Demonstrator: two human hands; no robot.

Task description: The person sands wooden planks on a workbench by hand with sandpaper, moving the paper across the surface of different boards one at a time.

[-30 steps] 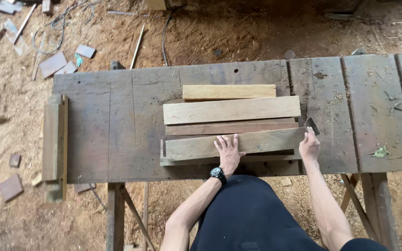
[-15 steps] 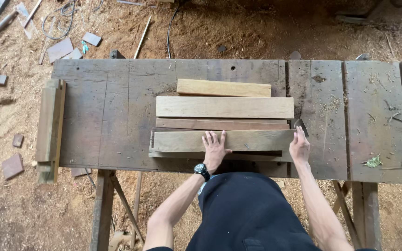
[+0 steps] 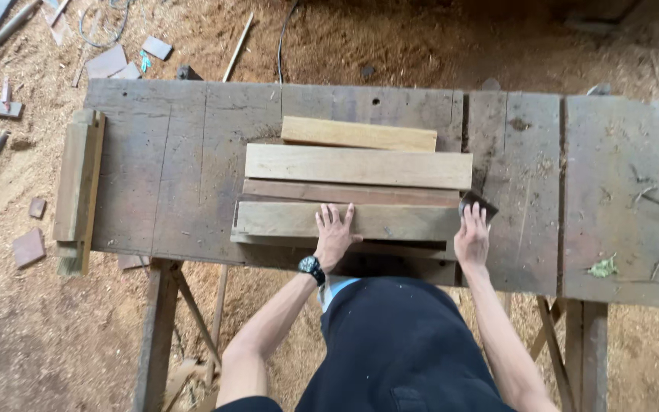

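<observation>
Sawdust-strewn ground surrounds the weathered grey plank surface [image 3: 192, 175]. At centre frame, the nearest pale wooden board [image 3: 284, 220] is pressed by the left hand [image 3: 335, 233], fingers spread; the right hand [image 3: 472, 238] pinches a dark sanding pad [image 3: 479, 204]. Splinters may be caught, or the overhanging board may be tipped.

A weathered plank workbench [image 3: 162, 168] stood on sawdust-covered ground [image 3: 421, 46]. Two stacked timber pieces [image 3: 78, 187] lay at its left end. Offcuts [image 3: 108, 61] littered the floor beside what looked like a thin cable [image 3: 284, 38].
</observation>
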